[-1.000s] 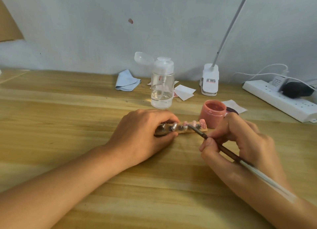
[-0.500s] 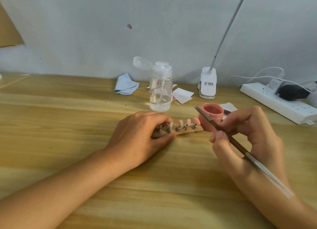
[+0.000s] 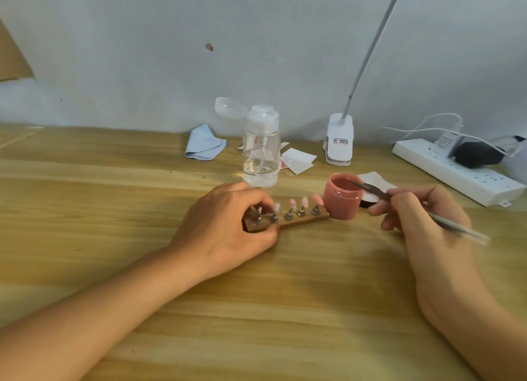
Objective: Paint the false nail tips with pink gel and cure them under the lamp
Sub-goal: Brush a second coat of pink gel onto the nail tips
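The wooden table [image 3: 114, 209] carries the whole job, and by the look of it the painting is a little past halfway, with curing not yet begun. At the back edge the clip lamp [image 3: 339, 141] stands well apart from the work, its thin arm rising out of view, so I cannot tell whether it is lit; nothing sits beneath it.

The left hand [image 3: 228, 223] grips the left end of the wooden holder [image 3: 302, 219], fingers curled over it and thumb beneath, pinning it to the table. The right hand [image 3: 422, 209] pinches the brush [image 3: 370, 189] like a pen, its tip dipped into the open pink gel jar [image 3: 342, 196], which stands just beside the holder's right end.

The holder bears 5 small metal stands in a row. The 3 painted tips [image 3: 304, 201] on the right stand show pink. The 2 unpainted tips [image 3: 276, 207] nearest the left hand look pale or clear, though one is partly hidden by the fingers.

So I judge this a reload of gel: 2 tips remain to coat, then the holder has to go under the lamp.
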